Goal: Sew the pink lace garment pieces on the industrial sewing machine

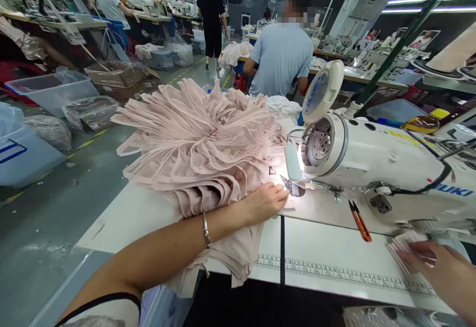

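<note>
My left hand (pixel 266 202) is at the needle area of the white sewing machine (pixel 364 148), fingertips pressed together beside the metal plate (pixel 293 187). What they pinch, if anything, is hidden. Under and behind my left forearm lies a big fanned pile of pale pink lace-trimmed garments (pixel 208 138), part of it hanging over the table's front edge. At the right, my right hand (pixel 439 265) has its thumb and fingers closed on a small stack of pale strips (pixel 401 247), perhaps labels. Orange-handled thread snips (pixel 360 222) lie between my hands, nearer the right one.
A ruler scale (pixel 334 270) runs along the front of the white table (pixel 316 238). A small lamp (pixel 293 161) hangs at the machine head. Plastic bins (pixel 55 89) stand on the floor at left. A person in a light blue shirt (pixel 282 54) sits ahead; another walks the aisle.
</note>
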A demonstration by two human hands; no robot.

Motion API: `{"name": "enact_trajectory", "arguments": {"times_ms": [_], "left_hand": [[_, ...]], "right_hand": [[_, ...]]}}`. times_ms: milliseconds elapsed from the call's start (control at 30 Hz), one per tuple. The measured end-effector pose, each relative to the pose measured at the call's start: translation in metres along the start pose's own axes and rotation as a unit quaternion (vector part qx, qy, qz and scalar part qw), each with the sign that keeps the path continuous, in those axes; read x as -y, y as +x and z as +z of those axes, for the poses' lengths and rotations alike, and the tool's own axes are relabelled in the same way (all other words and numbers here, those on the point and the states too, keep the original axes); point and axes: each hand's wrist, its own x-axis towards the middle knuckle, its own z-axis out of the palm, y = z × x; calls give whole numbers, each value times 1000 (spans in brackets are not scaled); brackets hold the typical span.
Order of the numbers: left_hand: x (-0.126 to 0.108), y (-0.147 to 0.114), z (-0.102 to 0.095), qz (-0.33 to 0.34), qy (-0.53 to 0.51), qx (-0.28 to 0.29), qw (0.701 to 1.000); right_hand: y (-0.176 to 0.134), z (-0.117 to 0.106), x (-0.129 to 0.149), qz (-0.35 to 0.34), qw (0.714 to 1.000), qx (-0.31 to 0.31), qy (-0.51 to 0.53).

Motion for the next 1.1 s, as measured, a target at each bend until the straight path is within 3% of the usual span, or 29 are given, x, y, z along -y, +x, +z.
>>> {"name": "enact_trajectory", "arguments": {"times_ms": [67,133,300,400,467,500,533,633,667,800,867,1000,1100], "left_hand": [[-4,-1,4,13,24,-4,1000],[-10,-3,6,13,46,2,999],[-16,-5,1,7,66,22,998],[-10,-2,-4,-17,76,37,996],[-9,1,-6,-26,86,42,995],[-11,3,-6,-21,92,42,995],[-15,4,-5,-10,97,40,994],[-35,2,0,31,125,26,991],[-42,0,1,39,137,20,990],[-47,-7,-1,32,154,23,987],[-35,-7,-3,8,140,36,989],[-17,-2,-5,-15,120,40,992],[-23,-1,-4,16,128,29,991]], "right_hand": [[-11,-16,28,20,999,43,28],[-20,-25,47,22,999,32,30],[-28,-38,49,21,996,34,77],[-34,-42,48,-4,990,-85,115],[-42,-41,62,-28,977,-149,148],[-45,-39,74,-40,976,-138,166],[-48,-35,88,-69,969,-75,226],[-47,-20,139,-183,904,92,376],[-43,-15,154,-204,892,95,392],[-20,5,183,-247,887,-65,385],[-8,12,181,-286,878,-54,380],[5,19,169,-384,859,28,337],[-1,18,175,-387,891,0,238]]}}
